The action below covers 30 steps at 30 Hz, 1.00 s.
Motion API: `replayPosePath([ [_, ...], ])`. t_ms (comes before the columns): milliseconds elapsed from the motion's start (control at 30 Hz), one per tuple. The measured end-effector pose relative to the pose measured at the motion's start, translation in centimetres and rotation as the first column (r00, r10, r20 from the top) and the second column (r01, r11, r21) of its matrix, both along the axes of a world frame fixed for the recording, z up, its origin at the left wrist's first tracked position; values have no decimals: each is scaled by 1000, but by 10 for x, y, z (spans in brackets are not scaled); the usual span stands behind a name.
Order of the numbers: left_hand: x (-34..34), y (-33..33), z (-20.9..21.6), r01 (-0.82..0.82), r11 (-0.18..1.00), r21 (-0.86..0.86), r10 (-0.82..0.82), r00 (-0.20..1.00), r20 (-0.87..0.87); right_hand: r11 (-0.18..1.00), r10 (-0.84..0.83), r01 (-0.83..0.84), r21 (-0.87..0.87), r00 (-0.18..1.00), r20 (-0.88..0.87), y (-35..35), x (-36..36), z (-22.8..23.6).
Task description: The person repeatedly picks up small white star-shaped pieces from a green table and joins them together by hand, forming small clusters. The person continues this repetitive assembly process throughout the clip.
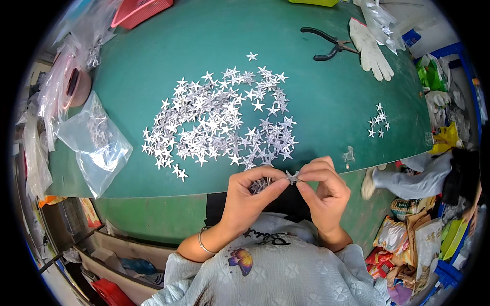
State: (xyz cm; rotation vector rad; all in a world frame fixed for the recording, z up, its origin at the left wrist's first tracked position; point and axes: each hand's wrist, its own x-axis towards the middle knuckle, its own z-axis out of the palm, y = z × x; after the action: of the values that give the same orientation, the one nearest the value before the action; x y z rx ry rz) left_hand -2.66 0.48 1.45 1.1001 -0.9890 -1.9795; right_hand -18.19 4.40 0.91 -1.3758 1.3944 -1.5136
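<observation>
A small silver starfish-shaped piece [292,177] is held between my two hands just over the table's near edge. My left hand [247,199] pinches one side of it between thumb and forefinger. More such pieces [259,185] are tucked in the curl of that hand's other fingers. With thumb and fingertips, my right hand [324,193] grips the opposite side. Beyond my hands spreads a wide pile of silver starfish pieces [212,122] on the green table [326,97]. One lone starfish piece [251,56] lies behind the pile, and a small group [378,120] sits at the right.
Black-handled pliers [334,45] and a white work glove [368,51] lie at the far right. A clear plastic bag [99,145] with silver pieces rests at the left. A pink basket [140,11] stands at the back. Another person's leg [416,179] shows at the right.
</observation>
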Motion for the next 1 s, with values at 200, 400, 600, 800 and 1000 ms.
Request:
replayPosePath([
  [200,5,-1,3,78,997,-25,-79,996,-29,972,168,-207,115,945,280,-1,-3,6],
  [400,9,-3,-3,181,954,237,-96,939,-331,927,223,-350,132,800,558,2,-6,-3],
  [600,8,-5,-16,331,853,402,-20,792,-610,972,186,-228,62,900,394,4,3,-6],
  [800,5,-5,-17,422,764,489,49,717,-695,974,188,-223,39,892,411,3,5,-5],
  [1000,5,-8,-14,480,674,562,97,697,-711,968,154,-232,95,848,506,5,6,-2],
])
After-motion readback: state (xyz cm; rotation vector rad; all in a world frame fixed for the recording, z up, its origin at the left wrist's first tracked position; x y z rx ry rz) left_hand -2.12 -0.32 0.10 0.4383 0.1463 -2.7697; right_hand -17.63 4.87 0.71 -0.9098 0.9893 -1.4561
